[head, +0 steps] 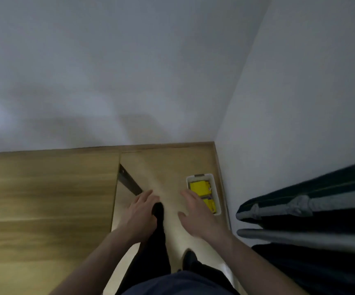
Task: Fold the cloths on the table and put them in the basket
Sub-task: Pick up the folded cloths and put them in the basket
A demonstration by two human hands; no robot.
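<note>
We stand by the table with both hands out and empty — the basket waits on the floor by the wall.

Our left hand and right hand hang in front of us, fingers loose and spread, gripping nothing; the white basket, in the corner just beyond our right hand, already holds folded yellow cloths. No unfolded cloth shows on the part of the table in view, so we cannot tell whether any is left. The risk, as we judge it, lies underfoot — our feet are near the basket and a dark table leg, and a careless step could knock the basket and spill the folded pile.
</note>
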